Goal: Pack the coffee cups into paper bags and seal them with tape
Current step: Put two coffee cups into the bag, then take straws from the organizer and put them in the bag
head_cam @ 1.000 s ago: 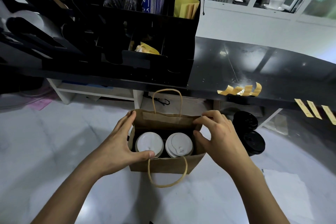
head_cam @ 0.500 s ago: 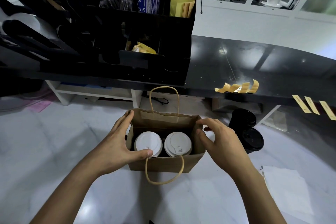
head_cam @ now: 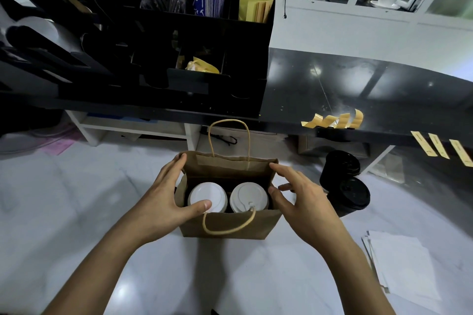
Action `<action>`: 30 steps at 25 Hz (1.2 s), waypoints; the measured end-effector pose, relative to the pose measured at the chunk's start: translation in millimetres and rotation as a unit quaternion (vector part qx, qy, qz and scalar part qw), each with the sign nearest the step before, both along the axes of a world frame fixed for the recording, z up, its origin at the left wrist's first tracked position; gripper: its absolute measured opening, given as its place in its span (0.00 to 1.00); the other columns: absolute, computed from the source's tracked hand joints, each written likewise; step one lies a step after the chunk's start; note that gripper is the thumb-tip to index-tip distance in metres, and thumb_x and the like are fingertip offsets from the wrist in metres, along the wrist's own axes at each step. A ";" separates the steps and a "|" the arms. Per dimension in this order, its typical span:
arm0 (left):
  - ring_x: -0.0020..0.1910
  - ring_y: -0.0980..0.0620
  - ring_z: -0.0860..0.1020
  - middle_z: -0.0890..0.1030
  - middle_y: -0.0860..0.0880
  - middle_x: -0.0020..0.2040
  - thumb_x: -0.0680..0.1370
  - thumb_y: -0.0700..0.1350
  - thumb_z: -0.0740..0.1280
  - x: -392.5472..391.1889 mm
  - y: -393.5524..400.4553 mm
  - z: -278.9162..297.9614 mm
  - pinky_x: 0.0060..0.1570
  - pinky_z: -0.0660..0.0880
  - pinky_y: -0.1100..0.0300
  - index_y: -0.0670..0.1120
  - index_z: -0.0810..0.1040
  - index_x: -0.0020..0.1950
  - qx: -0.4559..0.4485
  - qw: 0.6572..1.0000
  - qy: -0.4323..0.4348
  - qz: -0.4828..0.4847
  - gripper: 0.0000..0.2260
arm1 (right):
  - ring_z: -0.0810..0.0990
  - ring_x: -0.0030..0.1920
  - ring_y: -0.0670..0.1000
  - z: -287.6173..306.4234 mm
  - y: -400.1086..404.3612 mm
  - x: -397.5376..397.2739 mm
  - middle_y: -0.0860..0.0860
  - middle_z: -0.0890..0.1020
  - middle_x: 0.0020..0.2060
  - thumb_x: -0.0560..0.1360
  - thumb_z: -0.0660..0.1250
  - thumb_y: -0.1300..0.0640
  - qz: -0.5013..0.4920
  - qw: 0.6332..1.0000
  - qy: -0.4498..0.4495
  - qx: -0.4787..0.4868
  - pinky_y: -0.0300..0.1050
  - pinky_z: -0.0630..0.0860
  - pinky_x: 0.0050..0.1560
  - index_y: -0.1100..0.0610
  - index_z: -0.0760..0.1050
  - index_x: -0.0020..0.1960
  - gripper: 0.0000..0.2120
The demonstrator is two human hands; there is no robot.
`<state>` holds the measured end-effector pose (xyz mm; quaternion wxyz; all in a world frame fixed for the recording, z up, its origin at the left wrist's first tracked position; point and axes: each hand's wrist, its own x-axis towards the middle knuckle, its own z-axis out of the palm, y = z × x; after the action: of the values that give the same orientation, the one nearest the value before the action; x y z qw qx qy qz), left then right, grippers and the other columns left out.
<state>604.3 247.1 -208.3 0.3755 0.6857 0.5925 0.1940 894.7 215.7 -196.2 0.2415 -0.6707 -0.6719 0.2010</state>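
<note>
1. One brown paper bag [head_cam: 225,225] stands open on the white counter [head_cam: 64,212], two white-lidded coffee cups [head_cam: 207,197] side by side inside.
2. The left hand [head_cam: 163,202] grips the bag's left side, thumb over the near rim.
3. The right hand [head_cam: 304,202] hovers at the right side, fingers loosely spread, holding nothing.
4. Three tape strips [head_cam: 441,148] hang from the black shelf's edge, far right.

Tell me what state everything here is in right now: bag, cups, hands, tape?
Paper bag: upright, mouth open, unsealed.
Left cup: inside bag, white lid on.
Right cup: inside bag, white lid on.
Left hand: grips the bag's left end.
Right hand: fingers spread at the bag's right end.
Tape strips: stuck on the counter edge, unused.
Black lids: stacked beside the bag.
</note>
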 end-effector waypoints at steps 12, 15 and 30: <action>0.76 0.52 0.62 0.49 0.64 0.80 0.73 0.65 0.64 3.9 -6.5 2.4 0.70 0.67 0.51 0.63 0.53 0.80 0.025 0.999 -0.012 0.032 0.37 | 0.79 0.56 0.41 3.1 4.4 1.1 0.40 0.76 0.65 0.81 0.62 0.44 0.015 1.000 0.009 0.006 0.44 0.79 0.57 0.39 0.65 0.75 0.22; 0.71 0.52 0.68 0.53 0.63 0.79 0.76 0.62 0.64 0.1 -6.0 5.4 0.65 0.72 0.53 0.64 0.59 0.77 0.039 0.998 -0.015 0.044 0.31 | 0.79 0.55 0.41 8.6 9.1 2.2 0.40 0.77 0.62 0.82 0.63 0.46 0.010 1.000 0.008 0.027 0.44 0.80 0.56 0.39 0.67 0.73 0.20; 0.58 0.62 0.74 0.62 0.77 0.59 0.78 0.63 0.61 -5.7 11.3 79.4 0.52 0.74 0.64 0.74 0.61 0.67 0.132 0.991 -0.026 0.026 0.18 | 0.75 0.55 0.34 78.3 51.3 -19.5 0.35 0.76 0.50 0.81 0.64 0.49 0.042 0.990 0.023 0.133 0.37 0.77 0.53 0.41 0.73 0.70 0.17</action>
<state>598.6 258.4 -128.9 0.2921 0.7084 0.5692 0.2980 875.2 266.9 -117.9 0.3353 -0.5986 -0.7148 0.1350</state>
